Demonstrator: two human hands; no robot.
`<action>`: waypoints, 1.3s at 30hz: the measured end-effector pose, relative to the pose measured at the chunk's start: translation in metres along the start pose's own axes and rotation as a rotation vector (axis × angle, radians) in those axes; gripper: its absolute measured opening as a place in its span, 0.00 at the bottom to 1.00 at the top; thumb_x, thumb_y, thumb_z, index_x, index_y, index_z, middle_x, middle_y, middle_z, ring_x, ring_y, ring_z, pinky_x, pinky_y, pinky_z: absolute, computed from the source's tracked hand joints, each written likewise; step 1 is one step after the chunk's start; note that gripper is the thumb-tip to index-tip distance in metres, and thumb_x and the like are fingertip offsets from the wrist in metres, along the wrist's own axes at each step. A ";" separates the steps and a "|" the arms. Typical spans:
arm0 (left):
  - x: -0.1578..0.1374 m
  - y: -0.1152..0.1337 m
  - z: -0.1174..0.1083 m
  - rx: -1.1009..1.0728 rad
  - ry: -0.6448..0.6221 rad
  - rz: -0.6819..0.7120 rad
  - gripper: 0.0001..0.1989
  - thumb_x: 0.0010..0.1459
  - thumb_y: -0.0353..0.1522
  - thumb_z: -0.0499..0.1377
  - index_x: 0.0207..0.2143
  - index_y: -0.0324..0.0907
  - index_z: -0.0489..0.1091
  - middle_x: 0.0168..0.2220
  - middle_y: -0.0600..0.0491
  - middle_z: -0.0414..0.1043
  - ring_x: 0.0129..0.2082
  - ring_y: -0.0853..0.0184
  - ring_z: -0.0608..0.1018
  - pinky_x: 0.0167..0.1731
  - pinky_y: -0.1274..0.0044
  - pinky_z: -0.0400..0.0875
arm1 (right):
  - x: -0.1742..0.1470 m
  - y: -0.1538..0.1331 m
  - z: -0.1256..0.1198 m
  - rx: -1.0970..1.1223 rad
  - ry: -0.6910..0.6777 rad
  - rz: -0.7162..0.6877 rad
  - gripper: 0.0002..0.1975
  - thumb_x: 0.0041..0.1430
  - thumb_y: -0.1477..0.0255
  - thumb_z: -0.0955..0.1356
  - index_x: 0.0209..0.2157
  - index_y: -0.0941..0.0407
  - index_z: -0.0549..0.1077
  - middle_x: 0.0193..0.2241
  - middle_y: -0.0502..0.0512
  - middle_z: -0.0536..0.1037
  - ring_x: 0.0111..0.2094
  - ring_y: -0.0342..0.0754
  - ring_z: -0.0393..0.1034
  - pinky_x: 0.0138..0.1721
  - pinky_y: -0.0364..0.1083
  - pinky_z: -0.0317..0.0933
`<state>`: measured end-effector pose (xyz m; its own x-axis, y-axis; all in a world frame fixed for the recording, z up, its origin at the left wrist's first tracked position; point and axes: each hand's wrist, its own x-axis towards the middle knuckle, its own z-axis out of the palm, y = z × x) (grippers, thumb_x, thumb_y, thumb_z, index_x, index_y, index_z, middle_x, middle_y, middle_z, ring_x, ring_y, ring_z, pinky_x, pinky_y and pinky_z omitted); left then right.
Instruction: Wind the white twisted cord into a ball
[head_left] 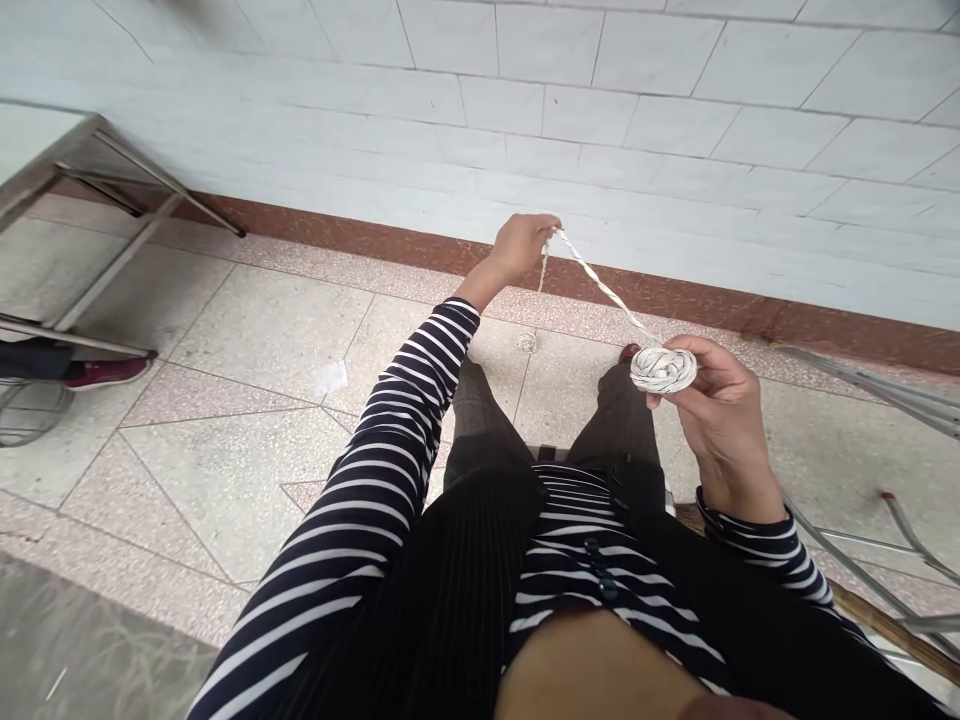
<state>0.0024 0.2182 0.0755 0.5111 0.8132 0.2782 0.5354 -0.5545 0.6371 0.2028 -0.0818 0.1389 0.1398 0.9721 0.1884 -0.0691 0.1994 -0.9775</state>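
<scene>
My right hand (721,405) is closed around a ball of white twisted cord (664,370), thumb and fingers gripping its right side. From the ball a straight length of cord (600,284) slants up and leftward to my left hand (517,246). There, closed fingertips pinch the cord, and a thin tail of it (544,265) dangles below them. A small pale tangle that looks like more cord (526,343) lies on the floor between my legs. Whether it joins the dangling tail cannot be made out.
A white tiled wall (555,110) rises in front, with a reddish-brown skirting (360,240). On the left stand a metal-legged table (112,255) and another person's maroon shoe (109,373). White paper (331,378) lies on the floor. Metal tubing (877,545) is at my right.
</scene>
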 end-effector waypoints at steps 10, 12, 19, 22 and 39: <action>-0.080 0.017 0.068 0.006 -0.300 -0.151 0.17 0.63 0.27 0.55 0.54 0.37 0.71 0.49 0.43 0.76 0.47 0.58 0.77 0.49 0.68 0.69 | 0.015 0.000 0.006 -0.023 -0.019 0.013 0.18 0.45 0.74 0.77 0.41 0.51 0.78 0.34 0.51 0.79 0.29 0.46 0.72 0.25 0.45 0.72; -0.113 0.023 0.085 -0.071 -0.392 -0.217 0.22 0.60 0.27 0.59 0.58 0.39 0.67 0.52 0.43 0.74 0.49 0.57 0.76 0.50 0.67 0.68 | 0.022 0.016 0.009 -0.048 -0.061 0.095 0.19 0.45 0.73 0.77 0.42 0.51 0.79 0.35 0.51 0.80 0.31 0.46 0.73 0.27 0.45 0.73; -0.183 0.070 0.103 -0.532 -0.233 -0.230 0.11 0.60 0.32 0.59 0.43 0.38 0.76 0.40 0.49 0.79 0.40 0.61 0.78 0.41 0.74 0.71 | 0.026 0.063 0.028 -0.021 -0.178 0.308 0.16 0.45 0.71 0.76 0.39 0.54 0.77 0.32 0.51 0.79 0.27 0.44 0.71 0.26 0.45 0.69; -0.199 0.076 0.105 -0.504 -0.233 -0.263 0.14 0.64 0.34 0.54 0.31 0.38 0.76 0.32 0.53 0.78 0.34 0.65 0.77 0.38 0.77 0.69 | 0.029 0.067 0.027 -0.097 -0.186 0.280 0.16 0.46 0.71 0.74 0.41 0.54 0.75 0.31 0.50 0.78 0.27 0.45 0.71 0.28 0.45 0.68; -0.197 0.052 0.071 0.000 -0.330 0.088 0.12 0.67 0.30 0.51 0.39 0.43 0.75 0.38 0.52 0.79 0.42 0.67 0.77 0.61 0.67 0.55 | -0.012 0.141 0.036 -0.225 -0.303 0.505 0.14 0.37 0.72 0.69 0.32 0.56 0.75 0.26 0.49 0.77 0.26 0.46 0.69 0.26 0.45 0.66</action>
<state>-0.0226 0.0162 0.0024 0.7455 0.6611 0.0845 0.4797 -0.6202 0.6207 0.1556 -0.0612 0.0020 -0.1443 0.9381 -0.3149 0.1606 -0.2918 -0.9429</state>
